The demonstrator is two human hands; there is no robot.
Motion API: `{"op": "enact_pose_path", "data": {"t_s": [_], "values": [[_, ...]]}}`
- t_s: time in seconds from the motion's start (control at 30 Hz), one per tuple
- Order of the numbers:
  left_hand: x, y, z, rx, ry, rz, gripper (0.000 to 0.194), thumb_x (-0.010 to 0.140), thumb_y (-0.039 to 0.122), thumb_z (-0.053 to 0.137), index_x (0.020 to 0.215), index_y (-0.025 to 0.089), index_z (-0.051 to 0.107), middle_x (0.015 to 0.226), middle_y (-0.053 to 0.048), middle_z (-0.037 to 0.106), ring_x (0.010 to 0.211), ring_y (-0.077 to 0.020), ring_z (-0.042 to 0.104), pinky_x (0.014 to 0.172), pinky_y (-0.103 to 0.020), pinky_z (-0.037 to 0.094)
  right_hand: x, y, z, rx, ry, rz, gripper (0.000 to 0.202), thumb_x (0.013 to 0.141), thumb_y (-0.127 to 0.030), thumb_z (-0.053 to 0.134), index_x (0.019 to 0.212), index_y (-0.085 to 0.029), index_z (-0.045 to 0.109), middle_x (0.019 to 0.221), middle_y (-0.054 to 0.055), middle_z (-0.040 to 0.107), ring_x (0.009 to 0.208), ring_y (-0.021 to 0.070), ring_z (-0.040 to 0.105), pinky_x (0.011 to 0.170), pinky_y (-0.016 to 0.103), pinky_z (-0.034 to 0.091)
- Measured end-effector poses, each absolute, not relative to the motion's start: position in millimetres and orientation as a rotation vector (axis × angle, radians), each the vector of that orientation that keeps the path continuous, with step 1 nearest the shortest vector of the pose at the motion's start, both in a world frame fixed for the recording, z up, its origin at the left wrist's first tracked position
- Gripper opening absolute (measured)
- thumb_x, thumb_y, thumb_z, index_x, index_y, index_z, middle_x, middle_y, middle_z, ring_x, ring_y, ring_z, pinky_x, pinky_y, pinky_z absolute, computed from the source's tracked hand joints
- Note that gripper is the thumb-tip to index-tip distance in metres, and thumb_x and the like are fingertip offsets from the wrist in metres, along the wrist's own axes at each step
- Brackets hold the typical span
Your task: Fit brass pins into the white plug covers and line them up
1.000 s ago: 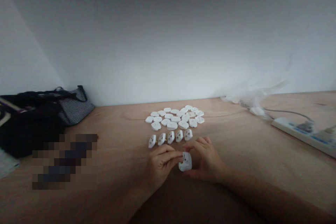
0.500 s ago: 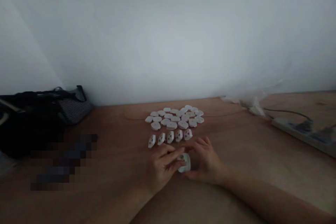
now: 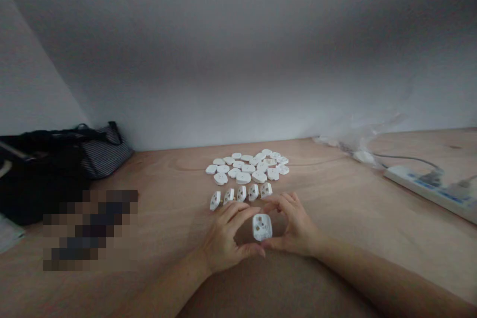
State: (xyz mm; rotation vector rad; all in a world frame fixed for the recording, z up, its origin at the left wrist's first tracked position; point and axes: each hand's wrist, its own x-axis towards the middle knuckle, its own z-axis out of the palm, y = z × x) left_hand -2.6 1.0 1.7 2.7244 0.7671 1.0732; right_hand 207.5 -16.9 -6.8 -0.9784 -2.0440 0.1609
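A white plug half (image 3: pixel 262 227), its open inner face toward me with brass-coloured metal parts showing, is held between my two hands just above the table. My left hand (image 3: pixel 228 238) curves round its left side, index fingertip at the upper edge and thumb at the lower edge. From the right, my right hand (image 3: pixel 292 223) grips it likewise, fingers above and thumb below. Just beyond my hands stands a row of several similar plug halves (image 3: pixel 241 194) with metal parts visible. Behind that row lies a cluster of white plug pieces (image 3: pixel 243 178).
On the right of the wooden table (image 3: pixel 335 198) lies a power strip (image 3: pixel 428 191) with plugs and cords, near a crumpled clear plastic bag (image 3: pixel 363 146). A black bag (image 3: pixel 48 174) sits at the left, beside a pixelated patch. A pale wall (image 3: pixel 238 109) rises behind.
My left fingers have moved off the face of the plug half to its edges, spreading into a wider curve. Its inner face now shows fully. My right hand has barely moved.
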Motion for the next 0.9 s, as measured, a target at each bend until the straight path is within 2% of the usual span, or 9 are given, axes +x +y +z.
{"op": "enact_pose_path", "data": {"t_s": [0.03,0.1,0.27,0.43,0.5,0.57,0.67,0.8,0.9], "values": [[-3,2,2,2.699,0.775,1.035,0.074,0.062,0.061,0.068,0.121,0.019,0.054,0.105,-0.010,0.057,0.096,-0.0257,0.053,0.087,-0.039,0.045,208,-16,-7,-0.968,-2.045,0.174,0.077,0.049,-0.046,0.081,0.113,-0.021,0.047,0.091,0.003,0.063,0.083,0.0226,0.056,0.077,0.035,0.036],[-3,3,2,2.675,0.761,0.976,0.074,0.059,0.061,0.069,0.118,0.020,0.056,0.103,-0.009,0.061,0.096,-0.0261,0.054,0.088,-0.040,0.044,209,-15,-8,-0.960,-2.051,0.187,0.080,0.048,-0.047,0.082,0.114,-0.021,0.046,0.090,0.004,0.063,0.083,0.0231,0.056,0.077,0.035,0.036],[-3,6,0,2.664,0.722,0.983,0.054,0.070,0.055,0.065,0.111,0.020,0.061,0.094,-0.007,0.065,0.089,-0.0237,0.057,0.081,-0.038,0.046,207,-15,-10,-0.943,-2.071,0.222,0.085,0.043,-0.051,0.083,0.114,-0.020,0.047,0.093,0.007,0.062,0.084,0.0246,0.055,0.076,0.036,0.040],[-3,3,2,2.682,0.784,1.021,0.048,0.073,0.047,0.067,0.111,0.017,0.060,0.097,-0.009,0.064,0.092,-0.0247,0.056,0.082,-0.038,0.046,213,-12,-10,-0.903,-2.063,0.296,0.092,0.039,-0.051,0.084,0.116,-0.019,0.046,0.103,0.009,0.058,0.093,0.0252,0.053,0.079,0.036,0.043],[-5,3,2,2.665,0.879,1.091,0.047,0.074,0.043,0.068,0.111,0.016,0.059,0.101,-0.010,0.063,0.095,-0.0252,0.056,0.085,-0.039,0.046,217,-11,-11,-0.974,-2.085,0.332,0.083,0.042,-0.053,0.082,0.112,-0.019,0.051,0.105,0.008,0.057,0.095,0.0253,0.053,0.080,0.037,0.042],[-6,4,2,2.647,0.949,1.155,0.046,0.074,0.040,0.068,0.113,0.017,0.058,0.102,-0.010,0.062,0.096,-0.0249,0.056,0.085,-0.038,0.047,218,-10,-12,-1.055,-2.128,0.338,0.064,0.048,-0.053,0.080,0.100,-0.021,0.059,0.103,0.007,0.059,0.095,0.0255,0.054,0.081,0.038,0.041],[-8,6,0,2.640,0.977,1.174,0.044,0.074,0.039,0.068,0.112,0.018,0.058,0.100,-0.009,0.063,0.094,-0.0243,0.058,0.084,-0.037,0.048,215,-10,-14,-1.104,-2.186,0.333,0.040,0.055,-0.049,0.078,0.081,-0.022,0.066,0.091,0.004,0.062,0.088,0.0234,0.056,0.078,0.037,0.040],[-7,5,-1,2.660,0.928,1.166,0.045,0.073,0.042,0.068,0.110,0.017,0.060,0.099,-0.009,0.064,0.093,-0.0238,0.059,0.084,-0.036,0.049,210,-9,-16,-1.083,-2.215,0.319,0.011,0.071,-0.033,0.071,0.072,-0.022,0.068,0.077,0.002,0.063,0.080,0.0191,0.057,0.073,0.032,0.040],[-7,5,-1,2.671,0.932,1.136,0.045,0.072,0.041,0.069,0.110,0.018,0.060,0.099,-0.009,0.064,0.094,-0.0235,0.059,0.085,-0.036,0.048,212,-8,-14,-1.116,-2.194,0.298,0.004,0.074,-0.023,0.068,0.070,-0.021,0.067,0.076,0.002,0.064,0.081,0.0193,0.057,0.073,0.032,0.041]]}}
